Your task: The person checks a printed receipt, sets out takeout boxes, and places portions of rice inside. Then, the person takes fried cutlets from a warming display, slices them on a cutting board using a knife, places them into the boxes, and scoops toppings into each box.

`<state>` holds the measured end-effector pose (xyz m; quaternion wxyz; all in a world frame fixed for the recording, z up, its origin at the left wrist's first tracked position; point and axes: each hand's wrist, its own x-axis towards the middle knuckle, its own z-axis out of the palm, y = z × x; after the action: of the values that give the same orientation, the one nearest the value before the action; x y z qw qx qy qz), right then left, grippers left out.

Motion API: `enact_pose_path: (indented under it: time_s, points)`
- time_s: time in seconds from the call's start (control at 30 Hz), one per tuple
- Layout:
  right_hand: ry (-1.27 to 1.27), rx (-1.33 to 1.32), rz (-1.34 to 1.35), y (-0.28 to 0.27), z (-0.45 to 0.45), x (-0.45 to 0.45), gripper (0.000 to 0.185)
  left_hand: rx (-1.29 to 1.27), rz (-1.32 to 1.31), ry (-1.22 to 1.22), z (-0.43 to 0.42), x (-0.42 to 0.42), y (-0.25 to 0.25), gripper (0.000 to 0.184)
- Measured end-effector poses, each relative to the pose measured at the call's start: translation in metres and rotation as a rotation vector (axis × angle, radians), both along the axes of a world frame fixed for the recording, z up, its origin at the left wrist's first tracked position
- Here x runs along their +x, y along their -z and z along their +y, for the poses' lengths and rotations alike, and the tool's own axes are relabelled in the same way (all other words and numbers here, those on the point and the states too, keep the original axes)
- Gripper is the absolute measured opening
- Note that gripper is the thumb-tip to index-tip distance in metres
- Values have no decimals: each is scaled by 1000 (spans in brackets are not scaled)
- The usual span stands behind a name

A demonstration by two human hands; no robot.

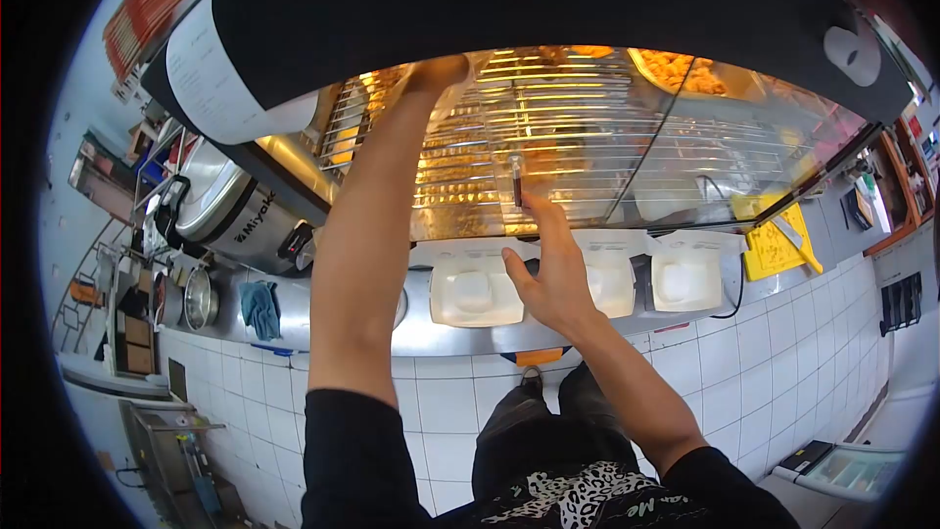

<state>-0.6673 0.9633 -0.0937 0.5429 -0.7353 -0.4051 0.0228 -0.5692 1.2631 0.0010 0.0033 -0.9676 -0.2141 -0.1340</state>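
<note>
My left hand reaches deep into the lit warming case, above its wire rack. Something translucent shows around that hand; the dark upper edge and blur hide its fingers. At the front of the case, my right hand has its index finger stretched up against the handle of the glass door, with the thumb spread apart. Below and beside this hand stand open takeaway boxes: a left box and a right box each hold a white mound that looks like rice. Another box is partly covered by my right hand.
A tray of fried food sits at the back right of the case. Right of the boxes lies a yellow cutting board with a knife. To the left are a rice cooker, a blue cloth and a metal bowl.
</note>
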Motion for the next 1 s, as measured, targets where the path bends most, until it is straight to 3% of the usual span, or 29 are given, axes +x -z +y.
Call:
enact_pose_path:
  time_s: [0.13,0.43,0.83,1.0]
  points:
    - [47,-25,-34,-3,-34,-2,57,-9,95,-122,3,55,11,41]
    - [82,-189,251,57,-138,-29,38,-14,40,-241,22,81,7,40]
    - [53,-210,262,66,-155,-2,30,-43,-298,-229,46,54,-12,39]
    - [48,-193,301,71,-150,1,28,-87,-274,-222,44,51,-11,39]
